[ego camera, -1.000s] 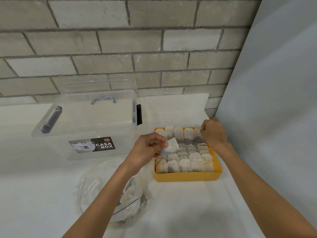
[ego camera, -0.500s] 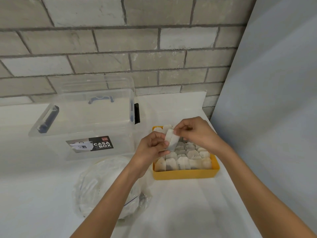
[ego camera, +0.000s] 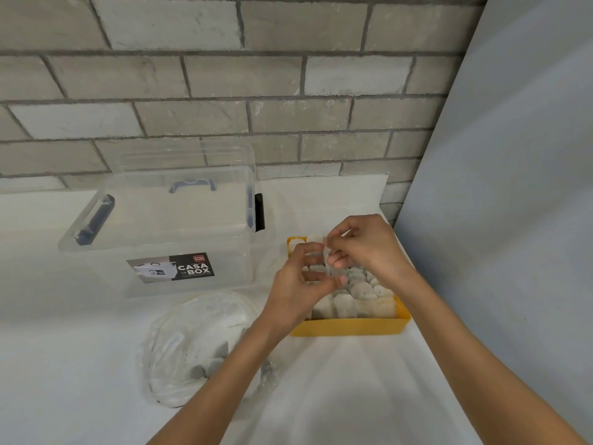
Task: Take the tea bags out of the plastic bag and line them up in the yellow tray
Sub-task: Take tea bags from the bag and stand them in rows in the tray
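Fingers (ego camera: 309,248) of left hand (ego camera: 298,290) and right hand (ego camera: 372,248) pinch one pale, upright tea bag (ego camera: 328,261).

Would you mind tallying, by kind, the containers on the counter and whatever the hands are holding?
Labelled clear storage box: 1
Yellow tray: 1
Plastic bag: 1
Tea bag pinched between left hand and right hand: 1
Total: 4
A faint clear shape behind the box is too unclear to class.
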